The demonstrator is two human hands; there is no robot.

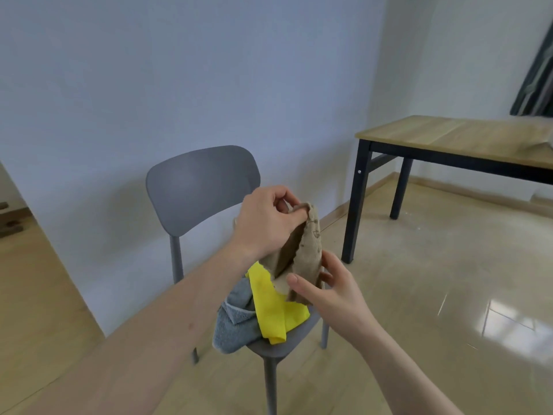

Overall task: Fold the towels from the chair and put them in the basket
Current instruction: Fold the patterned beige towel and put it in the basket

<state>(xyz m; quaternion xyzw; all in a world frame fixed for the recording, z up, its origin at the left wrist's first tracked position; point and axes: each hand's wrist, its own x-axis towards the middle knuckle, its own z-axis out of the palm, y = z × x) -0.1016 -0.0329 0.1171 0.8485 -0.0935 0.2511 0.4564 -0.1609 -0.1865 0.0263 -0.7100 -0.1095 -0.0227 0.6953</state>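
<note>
Towel in hand: a small brown towel [302, 253] hangs between the two hands, clear above the seat of the grey chair [200, 187]. Its long axis runs roughly from 12 o'clock down to 6 o'clock, leaning slightly right at the top. The left hand [269, 226] holds the upper corner, fingers [294, 217] pinched closed on the cloth. The right hand [332, 292] takes the lower edge at about 5 o'clock from the left, thumb across the front and fingers behind, closed on the fabric. The cloth sags in a loose lengthwise crease between the grips; it is judged not yet folded flat.

On the seat below, a yellow towel [275, 310] lies partly over a grey towel [236, 324], which droops over the seat's front-left edge. Both await handling.

A wooden surface [449, 139] on black legs stands well apart at 2 o'clock. No basket is in view; its position cannot be stated.

Nothing stands between the hands. The next move appears to turn on bringing the top corner down toward the right hand, or spreading the cloth first.
</note>
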